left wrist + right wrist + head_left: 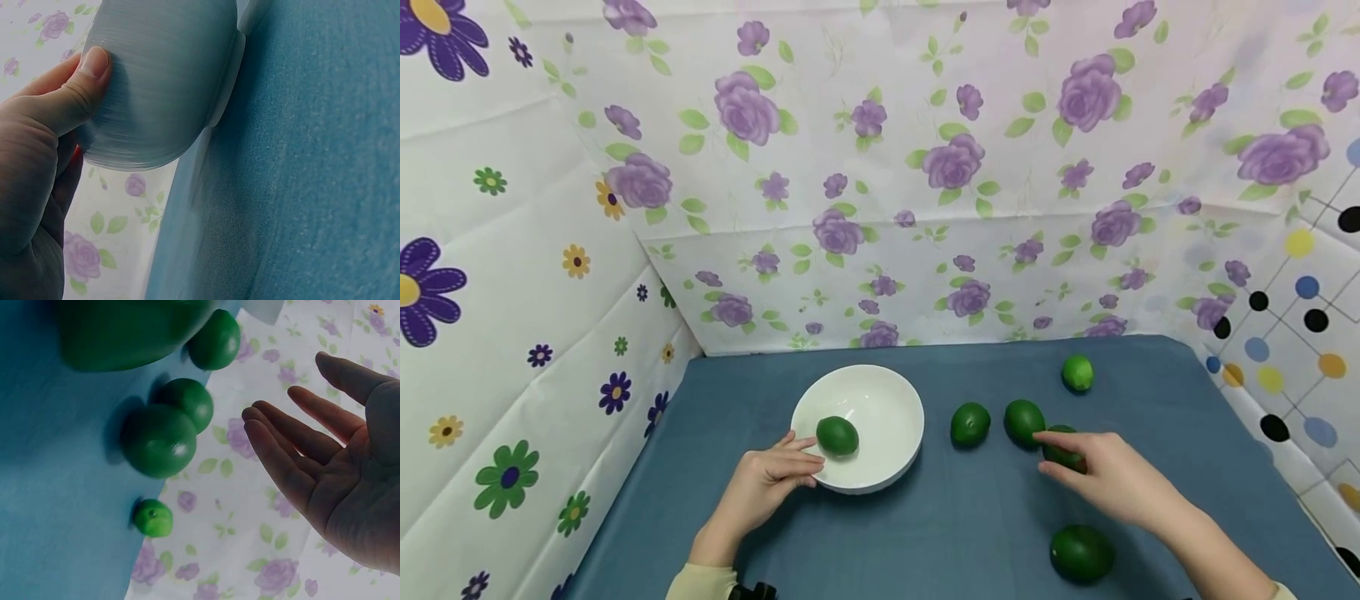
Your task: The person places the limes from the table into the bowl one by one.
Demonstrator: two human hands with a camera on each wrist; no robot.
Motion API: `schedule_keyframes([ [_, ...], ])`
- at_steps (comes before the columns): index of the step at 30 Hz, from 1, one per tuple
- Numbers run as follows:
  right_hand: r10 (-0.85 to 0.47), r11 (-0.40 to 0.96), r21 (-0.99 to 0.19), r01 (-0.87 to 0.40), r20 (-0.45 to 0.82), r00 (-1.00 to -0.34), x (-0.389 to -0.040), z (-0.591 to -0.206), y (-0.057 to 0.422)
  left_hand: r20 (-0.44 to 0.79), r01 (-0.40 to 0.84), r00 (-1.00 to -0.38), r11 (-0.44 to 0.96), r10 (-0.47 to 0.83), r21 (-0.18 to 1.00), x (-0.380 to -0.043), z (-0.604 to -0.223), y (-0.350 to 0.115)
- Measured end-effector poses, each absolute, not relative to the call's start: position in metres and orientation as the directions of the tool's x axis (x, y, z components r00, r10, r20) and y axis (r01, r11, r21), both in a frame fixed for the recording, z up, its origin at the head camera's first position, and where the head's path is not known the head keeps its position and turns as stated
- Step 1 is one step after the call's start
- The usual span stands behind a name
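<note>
A white bowl (895,425) stands on the blue cloth, with one dark green, lime-like fruit (837,437) inside. My left hand (767,483) pinches its left rim; in the left wrist view the thumb (94,65) presses the bowl's outer wall (162,81). My right hand (1105,471) hovers at the right, fingers extended and parted from the thumb, with nothing held. Partly hidden behind it lies a dark green fruit (1060,454), touching or close to another (1024,423). In the right wrist view the right hand (331,462) has its palm visible.
Another dark green fruit (970,425) lies between bowl and right hand. A larger one (1082,554) is near the front, and a small bright green lime (1077,373) at the back right. Flower-print sheets (850,167) wall the blue table cloth (955,533).
</note>
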State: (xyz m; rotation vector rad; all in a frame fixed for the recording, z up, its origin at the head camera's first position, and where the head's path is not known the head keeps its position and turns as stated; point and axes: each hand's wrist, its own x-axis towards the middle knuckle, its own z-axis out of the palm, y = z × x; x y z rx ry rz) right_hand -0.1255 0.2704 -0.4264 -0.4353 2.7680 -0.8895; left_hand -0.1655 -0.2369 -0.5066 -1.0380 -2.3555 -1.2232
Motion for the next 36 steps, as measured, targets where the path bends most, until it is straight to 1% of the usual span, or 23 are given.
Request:
schedule_keyframes([
  [5, -0.374, 0.771, -0.594, -0.229, -0.131, -0.918, -0.118, -0.434, 0.286, 0.535, 0.711, -0.699, 0.380, 0.474, 0.592, -0.167, -0.509, -0.236],
  [9, -0.422, 0.761, -0.599, -0.247, -0.169, -0.891, -0.111, -0.437, 0.299, 0.536, 0.718, -0.691, 0.383, 0.485, 0.581, -0.168, -0.511, -0.236],
  [13, -0.449, 0.755, -0.605, -0.251, -0.200, -0.871, -0.106, -0.442, 0.309, 0.518, 0.701, -0.708, 0.392, 0.480, 0.595, -0.167, -0.510, -0.237],
  [17, -0.454, 0.749, -0.616, -0.245, -0.206, -0.867, -0.102, -0.447, 0.316, 0.504, 0.687, -0.721, 0.401, 0.475, 0.606, -0.166, -0.507, -0.237],
  [27, -0.478, 0.731, -0.637, -0.246, -0.220, -0.851, -0.097, -0.453, 0.325, 0.584, 0.753, -0.657, 0.382, 0.476, 0.536, -0.168, -0.506, -0.235],
  [32, -0.494, 0.728, -0.636, -0.256, -0.226, -0.840, -0.094, -0.458, 0.329, 0.550, 0.723, -0.689, 0.391, 0.473, 0.569, -0.167, -0.508, -0.237],
  [36, -0.523, 0.710, -0.643, -0.287, -0.210, -0.826, -0.091, -0.463, 0.332, 0.538, 0.712, -0.699, 0.389, 0.472, 0.584, -0.165, -0.509, -0.238],
])
